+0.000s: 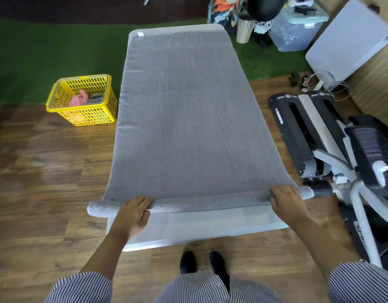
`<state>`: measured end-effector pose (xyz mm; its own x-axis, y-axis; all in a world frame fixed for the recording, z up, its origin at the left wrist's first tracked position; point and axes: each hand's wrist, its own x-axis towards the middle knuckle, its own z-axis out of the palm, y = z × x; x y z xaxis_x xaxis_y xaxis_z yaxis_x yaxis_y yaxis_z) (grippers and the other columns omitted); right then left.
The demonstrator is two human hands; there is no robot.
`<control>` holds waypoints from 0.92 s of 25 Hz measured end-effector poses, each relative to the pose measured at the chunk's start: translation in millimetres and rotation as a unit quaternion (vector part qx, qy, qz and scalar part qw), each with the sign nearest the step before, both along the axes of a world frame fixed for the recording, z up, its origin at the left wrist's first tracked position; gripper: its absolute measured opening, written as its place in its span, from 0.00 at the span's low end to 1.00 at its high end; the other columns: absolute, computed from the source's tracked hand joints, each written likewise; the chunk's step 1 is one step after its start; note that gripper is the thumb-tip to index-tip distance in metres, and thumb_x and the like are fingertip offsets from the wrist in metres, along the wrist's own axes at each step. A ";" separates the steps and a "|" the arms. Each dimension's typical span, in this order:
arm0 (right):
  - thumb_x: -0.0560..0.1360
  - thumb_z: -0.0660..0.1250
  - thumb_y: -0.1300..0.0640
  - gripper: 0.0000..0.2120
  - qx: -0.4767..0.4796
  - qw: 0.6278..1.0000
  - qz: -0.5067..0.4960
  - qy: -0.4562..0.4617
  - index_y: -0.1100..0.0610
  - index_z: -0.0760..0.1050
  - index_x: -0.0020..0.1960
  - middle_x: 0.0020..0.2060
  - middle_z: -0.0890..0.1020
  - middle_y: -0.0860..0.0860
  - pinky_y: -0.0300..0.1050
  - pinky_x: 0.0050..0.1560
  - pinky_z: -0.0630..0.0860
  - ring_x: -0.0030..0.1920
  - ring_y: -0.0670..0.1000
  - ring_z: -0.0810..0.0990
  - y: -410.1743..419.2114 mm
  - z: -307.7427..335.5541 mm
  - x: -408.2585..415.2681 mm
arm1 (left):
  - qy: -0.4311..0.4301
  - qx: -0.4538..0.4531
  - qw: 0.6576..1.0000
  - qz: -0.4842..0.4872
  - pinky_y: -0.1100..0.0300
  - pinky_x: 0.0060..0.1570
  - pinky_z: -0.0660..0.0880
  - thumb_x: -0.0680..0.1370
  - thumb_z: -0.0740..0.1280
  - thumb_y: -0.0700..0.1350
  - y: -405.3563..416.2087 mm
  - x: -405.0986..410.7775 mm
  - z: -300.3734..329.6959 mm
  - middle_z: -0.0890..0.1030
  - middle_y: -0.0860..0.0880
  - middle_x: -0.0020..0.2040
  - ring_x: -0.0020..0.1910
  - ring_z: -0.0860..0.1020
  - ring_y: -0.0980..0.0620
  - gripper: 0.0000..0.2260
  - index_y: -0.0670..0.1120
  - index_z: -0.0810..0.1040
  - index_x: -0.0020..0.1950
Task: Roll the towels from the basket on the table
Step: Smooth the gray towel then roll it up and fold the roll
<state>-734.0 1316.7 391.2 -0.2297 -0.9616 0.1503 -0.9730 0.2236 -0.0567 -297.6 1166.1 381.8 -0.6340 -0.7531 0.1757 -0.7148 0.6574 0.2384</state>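
Both arms reach forward from striped sleeves toward rolled towel edge (199, 204). Left hand (134, 213) palm-down at roll's left part, fingers (142, 202) extended, lying over roll top. Right hand (286, 200) palm-down at roll's right part, fingers (276, 193) bent over roll. Hands well apart, wrists straight, forearms bare.
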 end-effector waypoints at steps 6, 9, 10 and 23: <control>0.60 0.70 0.74 0.18 -0.017 0.999 -0.040 -0.025 0.64 0.77 0.49 0.43 0.80 0.59 0.63 0.55 0.74 0.41 0.62 0.79 -4.5 -11.7 5.3 | -0.038 0.005 0.975 0.221 0.41 0.55 0.73 0.75 0.58 0.56 13.7 5.4 3.5 0.81 0.44 0.48 0.47 0.80 0.40 0.20 0.43 0.80 0.48; 0.58 0.72 0.73 0.21 -0.026 0.999 0.004 -0.041 0.64 0.77 0.50 0.44 0.79 0.59 0.63 0.55 0.73 0.43 0.62 0.79 -10.7 -12.7 31.6 | 0.027 0.006 0.980 0.199 0.43 0.66 0.66 0.77 0.58 0.55 11.7 4.3 -6.2 0.82 0.46 0.47 0.49 0.80 0.42 0.19 0.42 0.81 0.48; 0.58 0.73 0.71 0.22 -0.019 0.999 0.026 -0.040 0.64 0.77 0.51 0.45 0.79 0.59 0.63 0.56 0.73 0.44 0.61 0.79 -12.0 -13.1 43.6 | 0.040 0.016 0.981 0.190 0.46 0.68 0.62 0.77 0.59 0.54 10.8 5.3 -8.1 0.82 0.47 0.48 0.49 0.79 0.44 0.18 0.42 0.81 0.49; 0.68 0.52 0.56 0.13 -0.022 0.987 0.118 -0.107 0.56 0.74 0.41 0.35 0.77 0.50 0.46 0.46 0.61 0.39 0.52 0.75 -68.0 -25.4 132.7 | -0.081 0.000 0.987 0.141 0.46 0.57 0.67 0.71 0.56 0.45 -3.9 54.1 1.3 0.80 0.54 0.48 0.47 0.79 0.52 0.17 0.53 0.81 0.53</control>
<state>-601.3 1248.8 365.8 -0.0318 -0.9858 0.1648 -0.9623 -0.0143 -0.2715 -243.4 1162.3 383.1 -0.4183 -0.9040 0.0886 -0.8985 0.4261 0.1056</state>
